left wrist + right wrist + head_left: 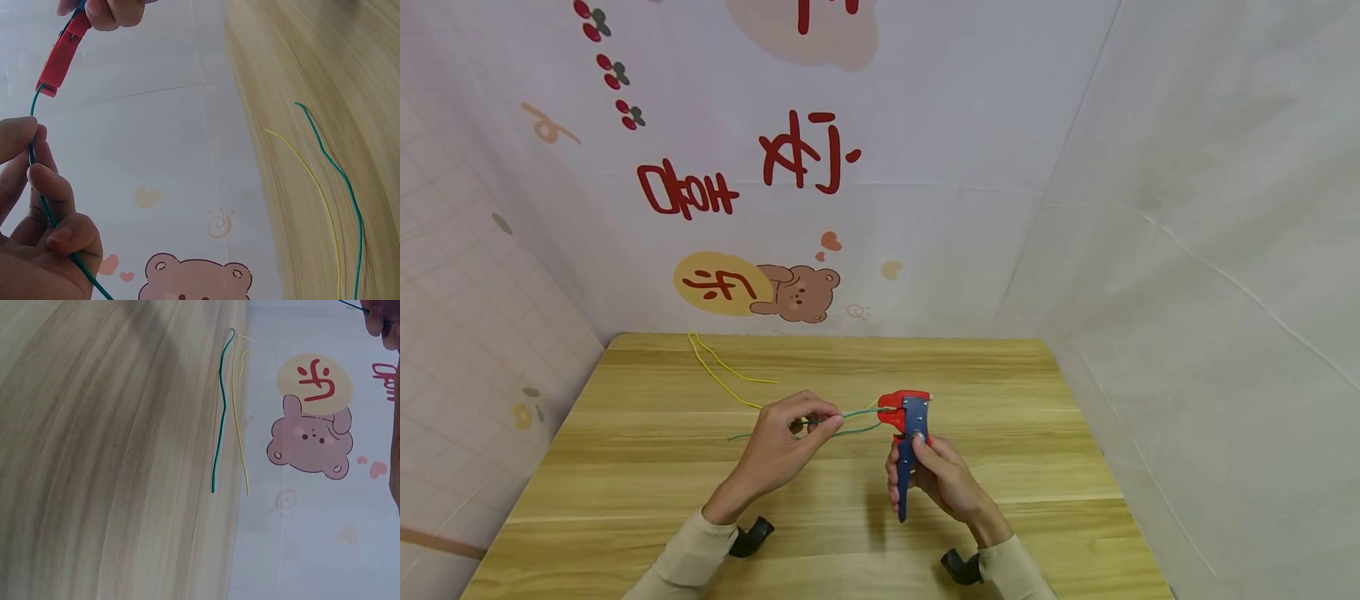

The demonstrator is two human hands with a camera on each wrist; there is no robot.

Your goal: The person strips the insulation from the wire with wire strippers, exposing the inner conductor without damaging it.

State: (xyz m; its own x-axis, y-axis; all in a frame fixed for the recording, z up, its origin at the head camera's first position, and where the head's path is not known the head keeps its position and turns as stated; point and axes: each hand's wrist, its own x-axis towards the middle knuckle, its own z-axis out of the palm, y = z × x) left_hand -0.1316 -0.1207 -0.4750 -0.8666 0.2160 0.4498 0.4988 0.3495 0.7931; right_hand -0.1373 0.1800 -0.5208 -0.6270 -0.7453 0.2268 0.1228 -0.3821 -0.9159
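My right hand (943, 475) grips the handles of a red-and-blue wire stripper (916, 414), held above the table with its red head pointing left. My left hand (790, 437) pinches a green wire (861, 412) between thumb and fingers. In the left wrist view, the end of this green wire (33, 103) enters the red nose of the wire stripper (61, 59); its tip is hidden inside. The wire's other part runs down past the curled fingers (75, 234). In the right wrist view, only part of the left hand (381, 322) shows, and the stripper is out of sight.
A second green wire (224, 400) lies on the wooden table (1015, 467) beside a bent yellow wire (718, 379). Black elbow-shaped pieces (751, 537) sit by both wrists. White printed cloth (925, 208) stands behind the table and along its sides.
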